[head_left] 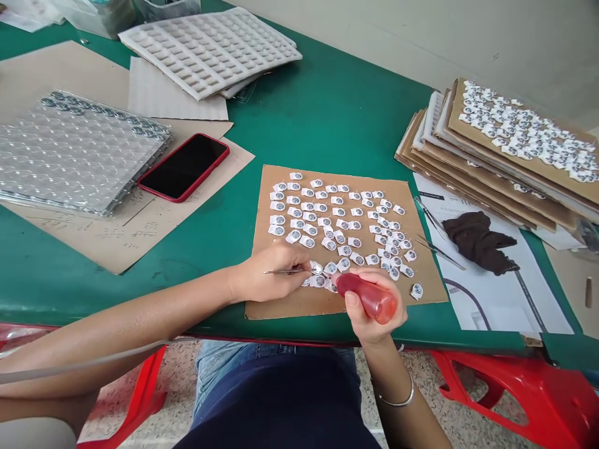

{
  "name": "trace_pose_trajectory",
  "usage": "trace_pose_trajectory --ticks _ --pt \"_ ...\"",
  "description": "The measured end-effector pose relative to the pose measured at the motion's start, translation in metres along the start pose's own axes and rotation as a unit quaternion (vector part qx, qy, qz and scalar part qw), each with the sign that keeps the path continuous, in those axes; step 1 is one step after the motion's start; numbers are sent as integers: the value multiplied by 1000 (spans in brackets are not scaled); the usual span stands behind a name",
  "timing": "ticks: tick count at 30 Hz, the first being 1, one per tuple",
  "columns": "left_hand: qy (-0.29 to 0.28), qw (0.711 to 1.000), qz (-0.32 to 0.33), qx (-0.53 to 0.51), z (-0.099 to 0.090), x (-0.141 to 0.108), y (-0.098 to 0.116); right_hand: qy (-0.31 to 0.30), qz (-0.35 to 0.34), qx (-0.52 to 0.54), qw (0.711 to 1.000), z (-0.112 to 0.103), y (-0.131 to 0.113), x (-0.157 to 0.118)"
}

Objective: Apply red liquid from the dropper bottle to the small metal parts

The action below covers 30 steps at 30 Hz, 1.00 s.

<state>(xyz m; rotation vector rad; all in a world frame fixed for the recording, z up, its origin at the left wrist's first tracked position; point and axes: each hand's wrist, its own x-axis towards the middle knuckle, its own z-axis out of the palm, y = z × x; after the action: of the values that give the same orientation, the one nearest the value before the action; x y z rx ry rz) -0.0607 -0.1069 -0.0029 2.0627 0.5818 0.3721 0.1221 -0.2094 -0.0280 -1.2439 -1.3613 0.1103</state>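
My left hand [269,272] holds fine metal tweezers [287,272] like a pen, their tips at a small round metal-centred piece [317,269]. My right hand [367,310] grips a translucent red squeeze bottle [367,297], its narrow end pointing left among the pieces near the tweezer tips. Several small white tags [337,224] with round dark-and-silver centres lie scattered on a brown cardboard sheet [276,305]. Both hands rest just above the sheet's lower part and hide some tags.
Stacked cardboard sheets [515,149] bearing many similar tags stand at right, beside metal tweezers [440,252] and a dark cloth [477,242]. A red-cased phone [183,167], a plastic blister sheet [79,153] and white moulded trays [210,50] lie on the green table [327,118].
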Motion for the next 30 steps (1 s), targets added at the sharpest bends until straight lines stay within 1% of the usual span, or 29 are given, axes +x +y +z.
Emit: trace_pose_trajectory --ticks 9,30 --pt "3 1000 12 10 1 -1 -1 -17 -7 -1 1000 1 1 2" --pt "10 999 44 7 2 -1 -3 -18 -3 -6 1000 2 2 2"
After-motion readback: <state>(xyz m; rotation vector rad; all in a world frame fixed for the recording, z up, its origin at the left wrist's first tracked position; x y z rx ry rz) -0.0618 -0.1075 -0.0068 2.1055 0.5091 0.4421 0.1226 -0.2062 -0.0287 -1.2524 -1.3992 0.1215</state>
